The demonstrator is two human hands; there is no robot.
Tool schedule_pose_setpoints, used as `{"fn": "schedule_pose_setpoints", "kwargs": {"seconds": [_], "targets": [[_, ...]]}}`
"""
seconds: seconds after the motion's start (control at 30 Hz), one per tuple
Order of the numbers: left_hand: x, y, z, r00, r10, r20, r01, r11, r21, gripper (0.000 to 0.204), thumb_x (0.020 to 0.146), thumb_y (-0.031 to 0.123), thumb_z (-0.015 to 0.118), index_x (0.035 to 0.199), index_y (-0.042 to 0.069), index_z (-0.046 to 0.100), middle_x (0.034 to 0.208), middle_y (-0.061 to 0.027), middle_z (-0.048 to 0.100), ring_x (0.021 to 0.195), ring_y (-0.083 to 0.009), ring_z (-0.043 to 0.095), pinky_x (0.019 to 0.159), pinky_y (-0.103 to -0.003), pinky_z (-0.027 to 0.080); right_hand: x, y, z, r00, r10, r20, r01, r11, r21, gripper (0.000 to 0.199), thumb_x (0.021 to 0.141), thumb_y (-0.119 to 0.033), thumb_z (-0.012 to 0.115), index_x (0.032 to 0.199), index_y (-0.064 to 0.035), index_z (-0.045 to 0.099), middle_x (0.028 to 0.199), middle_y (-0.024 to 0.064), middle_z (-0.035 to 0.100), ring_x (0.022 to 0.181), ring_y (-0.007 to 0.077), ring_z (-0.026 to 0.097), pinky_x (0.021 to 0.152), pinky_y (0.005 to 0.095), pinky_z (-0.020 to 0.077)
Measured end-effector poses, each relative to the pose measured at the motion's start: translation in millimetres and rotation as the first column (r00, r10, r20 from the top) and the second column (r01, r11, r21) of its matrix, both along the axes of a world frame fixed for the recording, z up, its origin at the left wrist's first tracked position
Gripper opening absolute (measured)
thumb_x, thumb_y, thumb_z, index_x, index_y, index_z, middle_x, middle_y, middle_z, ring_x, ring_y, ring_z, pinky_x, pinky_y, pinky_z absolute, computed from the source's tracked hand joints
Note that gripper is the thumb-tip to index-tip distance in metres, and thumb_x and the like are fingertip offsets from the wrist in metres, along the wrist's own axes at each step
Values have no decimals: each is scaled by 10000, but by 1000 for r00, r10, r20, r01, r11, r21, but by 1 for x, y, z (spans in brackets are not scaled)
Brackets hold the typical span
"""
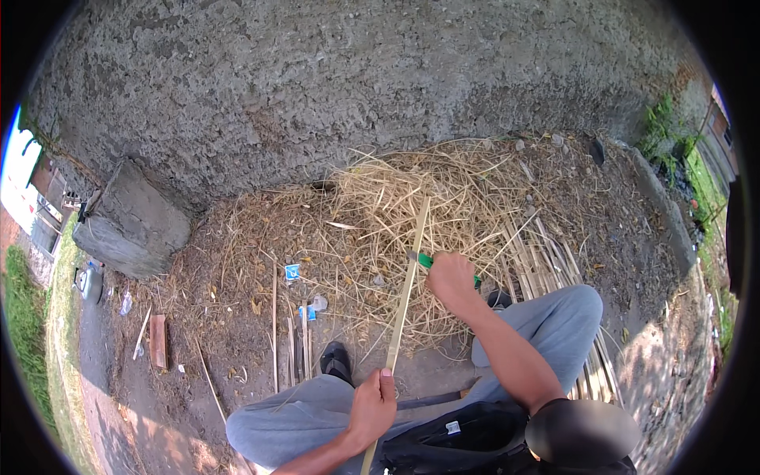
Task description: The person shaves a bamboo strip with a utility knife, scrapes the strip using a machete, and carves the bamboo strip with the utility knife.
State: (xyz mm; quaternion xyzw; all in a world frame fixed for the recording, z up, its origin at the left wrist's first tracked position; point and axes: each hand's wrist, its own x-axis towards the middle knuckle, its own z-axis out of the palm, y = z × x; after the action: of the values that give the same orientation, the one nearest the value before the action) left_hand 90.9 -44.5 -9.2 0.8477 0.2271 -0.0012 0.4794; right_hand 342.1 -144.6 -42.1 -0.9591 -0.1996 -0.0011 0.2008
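Observation:
A long, pale bamboo strip [405,305] slants from my lap up toward the heap of shavings. Around its lower part my left hand [372,410] is closed, with the thumb pressed along it. My right hand [453,281] grips a green-handled knife [425,260] farther up. The knife's short blade lies across the strip and touches it; most of the handle is hidden in my fist. Beyond the strip's far end spreads a loose pile of thin shavings [384,190].
Split bamboo strips [546,257] lie on the right, partly under my leg; other strips [275,317] lie left of my foot. A rough wall [356,87] runs across the back. Leftward are a stone block [134,226], a brick [159,342] and a blue packet [292,272].

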Motion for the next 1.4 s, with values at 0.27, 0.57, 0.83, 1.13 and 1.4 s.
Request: {"fn": "schedule_pose_setpoints", "kwargs": {"seconds": [0.27,0.57,0.83,1.13,1.4], "targets": [[-21,5,10,997,-24,-68,11,984,-180,351,1031,279,441,926,-33,562,645,-196,567,561,-334,564,571,-417,444,80,-15,9,986,-164,38,163,986,36,119,752,-84,663,803,22,677,816,245,664,805,409,680,724,502,543],[-14,19,17,992,123,43,-121,992,-33,300,1020,247,496,920,-28,563,621,-171,544,511,-219,507,517,-386,411,147,-33,-19,918,-208,-337,134,964,-230,212,727,-74,609,877,59,677,915,233,696,865,362,694,725,429,549],[1,39,9,979,177,98,-174,984,-34,338,1028,274,494,864,-14,556,604,-12,506,548,-58,441,488,-272,360,40,-40,-76,798,207,-566,-575,541,-614,226,659,-81,700,870,-6,725,862,150,710,856,294,707,723,429,542],[8,35,0,978,151,143,-149,989,-22,336,1033,270,479,873,-15,555,615,-25,523,526,-75,465,485,-271,377,-26,-16,49,914,327,-238,-299,943,148,163,826,-226,634,816,-72,689,741,155,677,722,378,666,658,506,535],[29,41,24,954,149,-260,-300,499,-813,315,1037,317,371,848,83,464,519,37,300,383,-73,267,342,-260,218,-93,1,30,901,433,14,-431,895,112,118,744,-165,630,828,-102,682,726,133,676,672,374,664,625,499,519]]}}
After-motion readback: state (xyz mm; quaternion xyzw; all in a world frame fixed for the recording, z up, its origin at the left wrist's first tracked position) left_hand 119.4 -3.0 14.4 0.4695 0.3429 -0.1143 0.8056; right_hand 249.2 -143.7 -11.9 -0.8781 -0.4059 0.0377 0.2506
